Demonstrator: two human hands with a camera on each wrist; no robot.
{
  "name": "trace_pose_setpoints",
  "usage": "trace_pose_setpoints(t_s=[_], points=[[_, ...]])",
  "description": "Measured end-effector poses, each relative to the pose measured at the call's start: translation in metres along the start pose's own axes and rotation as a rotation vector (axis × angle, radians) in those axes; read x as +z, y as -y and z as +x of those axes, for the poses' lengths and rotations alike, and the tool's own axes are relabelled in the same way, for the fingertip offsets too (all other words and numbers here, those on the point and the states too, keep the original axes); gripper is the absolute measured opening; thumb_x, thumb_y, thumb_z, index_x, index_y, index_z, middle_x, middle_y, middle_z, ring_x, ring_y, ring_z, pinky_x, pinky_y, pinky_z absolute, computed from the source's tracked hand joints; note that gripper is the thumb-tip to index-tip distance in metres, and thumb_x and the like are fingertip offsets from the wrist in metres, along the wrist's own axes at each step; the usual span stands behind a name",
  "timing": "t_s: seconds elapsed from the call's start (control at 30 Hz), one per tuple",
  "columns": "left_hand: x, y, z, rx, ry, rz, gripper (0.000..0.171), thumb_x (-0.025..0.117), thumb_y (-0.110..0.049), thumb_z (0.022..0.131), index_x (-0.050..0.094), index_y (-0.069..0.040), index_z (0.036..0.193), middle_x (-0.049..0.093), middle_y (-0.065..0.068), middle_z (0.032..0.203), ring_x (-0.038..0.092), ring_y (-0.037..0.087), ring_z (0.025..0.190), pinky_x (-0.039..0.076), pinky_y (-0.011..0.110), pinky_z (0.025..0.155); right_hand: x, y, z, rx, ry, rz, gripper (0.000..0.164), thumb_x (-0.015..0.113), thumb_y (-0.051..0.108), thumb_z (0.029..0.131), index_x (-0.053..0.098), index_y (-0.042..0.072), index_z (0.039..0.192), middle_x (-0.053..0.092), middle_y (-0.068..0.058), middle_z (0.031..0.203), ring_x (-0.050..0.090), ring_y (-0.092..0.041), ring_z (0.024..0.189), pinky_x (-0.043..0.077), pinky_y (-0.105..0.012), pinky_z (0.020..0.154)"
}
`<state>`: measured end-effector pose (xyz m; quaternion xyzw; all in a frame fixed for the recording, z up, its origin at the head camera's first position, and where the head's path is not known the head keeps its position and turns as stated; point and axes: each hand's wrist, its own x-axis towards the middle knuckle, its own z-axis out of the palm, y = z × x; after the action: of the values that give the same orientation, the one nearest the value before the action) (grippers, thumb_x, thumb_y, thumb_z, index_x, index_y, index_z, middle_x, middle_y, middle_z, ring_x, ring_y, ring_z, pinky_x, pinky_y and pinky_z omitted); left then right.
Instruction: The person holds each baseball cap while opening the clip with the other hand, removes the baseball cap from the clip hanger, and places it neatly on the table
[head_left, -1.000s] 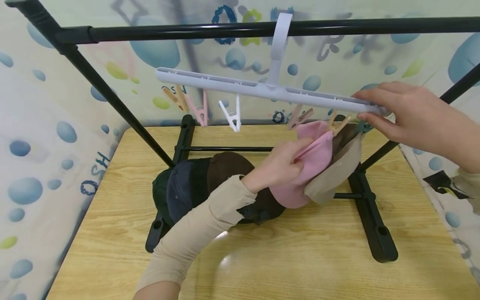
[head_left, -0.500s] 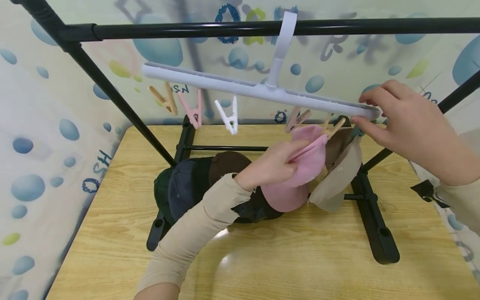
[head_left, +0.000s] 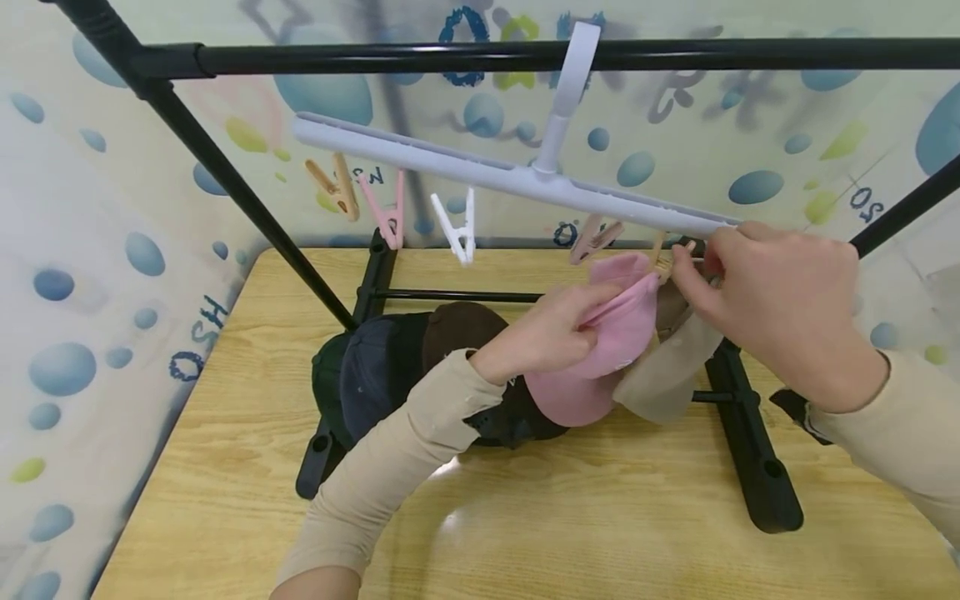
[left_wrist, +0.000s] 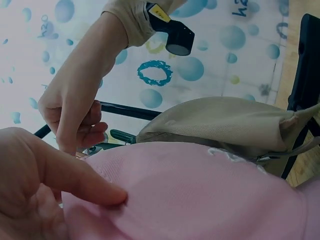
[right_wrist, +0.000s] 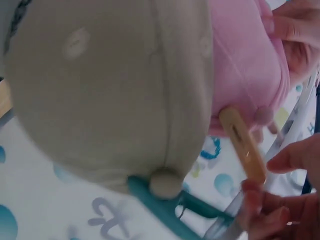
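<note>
My left hand (head_left: 536, 333) pinches the edge of a pink cap (head_left: 626, 337), thumb on the outside in the left wrist view. A tan clothespin (right_wrist: 242, 142) bites the cap's crown near its top button. My right hand (head_left: 780, 304) pinches the free end of that clothespin between thumb and fingers, just under the right end of a pale lilac hanger (head_left: 450, 167). Beside the pink cap hangs a beige cap (head_left: 663, 383), gripped near its button by a teal clothespin (right_wrist: 160, 212). My right hand covers the teal clothespin in the head view.
The hanger tilts down rightward from a black rack bar (head_left: 375, 60). Further left hang a tan clothespin (head_left: 337, 192), a pink clothespin (head_left: 386, 217) and a white clothespin (head_left: 459, 237); a dusty pink clothespin (head_left: 595, 240) is nearer. Dark caps (head_left: 375, 367) lie in a row on the wooden table (head_left: 570, 517).
My right hand has left the hanger's end and moved down and left to the tan clothespin at the pink cap. My left hand shifted slightly left with the cap, then stayed.
</note>
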<state>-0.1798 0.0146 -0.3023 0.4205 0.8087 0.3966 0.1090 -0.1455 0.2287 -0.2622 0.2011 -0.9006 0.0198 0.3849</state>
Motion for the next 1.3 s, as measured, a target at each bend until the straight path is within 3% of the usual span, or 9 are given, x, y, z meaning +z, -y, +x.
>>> trace_pose_setpoints(t_s=[0.13, 0.2, 0.33, 0.6, 0.77, 0.97, 1.17, 1.3], points=[[0.0, -0.001, 0.001, 0.001, 0.012, -0.001, 0.037, 0.049, 0.019, 0.074, 0.058, -0.003, 0.102, 0.045, 0.005, 0.074, 0.043, 0.017, 0.066, 0.033, 0.022, 0.06, 0.004, 0.011, 0.002, 0.06, -0.001, -0.074, 0.063, 0.041, 0.049, 0.095, 0.03, 0.011, 0.047, 0.021, -0.003, 0.041, 0.017, -0.02, 0.034, 0.009, -0.033, 0.04], [0.0, -0.001, 0.001, 0.01, 0.016, -0.007, 0.03, 0.048, 0.019, 0.074, 0.055, -0.003, 0.093, 0.041, 0.005, 0.071, 0.041, 0.016, 0.064, 0.032, 0.022, 0.059, 0.006, 0.016, 0.004, 0.081, -0.002, -0.117, 0.067, 0.04, 0.051, 0.096, 0.026, 0.01, 0.045, 0.019, -0.003, 0.041, 0.014, -0.018, 0.036, 0.008, -0.032, 0.041], [0.0, -0.002, 0.001, 0.032, 0.02, -0.011, 0.029, 0.048, 0.021, 0.073, 0.053, -0.003, 0.089, 0.038, 0.004, 0.07, 0.04, 0.016, 0.064, 0.031, 0.022, 0.059, 0.009, 0.021, 0.007, 0.097, -0.006, -0.174, 0.071, 0.036, 0.052, 0.097, 0.023, 0.008, 0.043, 0.017, -0.003, 0.044, 0.011, -0.016, 0.042, 0.007, -0.031, 0.042], [-0.001, -0.002, 0.001, 0.026, 0.011, 0.014, 0.032, 0.047, 0.02, 0.072, 0.056, -0.004, 0.092, 0.041, 0.003, 0.071, 0.041, 0.016, 0.066, 0.031, 0.023, 0.061, 0.014, 0.027, 0.012, 0.143, -0.053, -0.194, 0.064, 0.032, 0.043, 0.095, 0.024, 0.007, 0.043, 0.017, -0.004, 0.046, 0.012, -0.019, 0.045, 0.007, -0.032, 0.042], [0.001, -0.003, 0.002, 0.036, 0.004, 0.023, 0.033, 0.048, 0.019, 0.07, 0.056, -0.004, 0.092, 0.04, 0.003, 0.071, 0.041, 0.016, 0.065, 0.031, 0.023, 0.06, 0.014, 0.029, 0.015, 0.19, -0.038, -0.194, 0.057, 0.035, 0.035, 0.092, 0.026, 0.006, 0.044, 0.016, -0.003, 0.049, 0.013, -0.02, 0.046, 0.009, -0.032, 0.042], [0.003, -0.003, 0.001, 0.001, 0.019, 0.015, 0.032, 0.05, 0.019, 0.073, 0.057, -0.003, 0.096, 0.042, 0.003, 0.071, 0.043, 0.016, 0.065, 0.033, 0.022, 0.059, 0.013, 0.03, 0.018, 0.232, 0.006, -0.192, 0.053, 0.043, 0.03, 0.09, 0.029, 0.004, 0.046, 0.018, -0.004, 0.051, 0.016, -0.022, 0.045, 0.011, -0.033, 0.042], [0.006, 0.0, -0.004, -0.053, 0.037, 0.034, 0.029, 0.051, 0.013, 0.077, 0.057, -0.005, 0.098, 0.044, 0.003, 0.074, 0.044, 0.016, 0.067, 0.034, 0.023, 0.06, 0.013, 0.026, 0.022, 0.237, 0.015, -0.227, 0.054, 0.045, 0.029, 0.093, 0.03, 0.003, 0.047, 0.02, -0.006, 0.05, 0.018, -0.022, 0.044, 0.012, -0.033, 0.042], [0.007, 0.004, -0.008, -0.084, 0.028, -0.005, 0.028, 0.051, 0.013, 0.077, 0.057, -0.006, 0.097, 0.046, 0.003, 0.074, 0.046, 0.016, 0.069, 0.035, 0.022, 0.062, 0.013, 0.023, 0.023, 0.266, 0.008, -0.247, 0.055, 0.045, 0.031, 0.093, 0.031, 0.003, 0.048, 0.023, -0.007, 0.049, 0.02, -0.023, 0.042, 0.013, -0.033, 0.041]])
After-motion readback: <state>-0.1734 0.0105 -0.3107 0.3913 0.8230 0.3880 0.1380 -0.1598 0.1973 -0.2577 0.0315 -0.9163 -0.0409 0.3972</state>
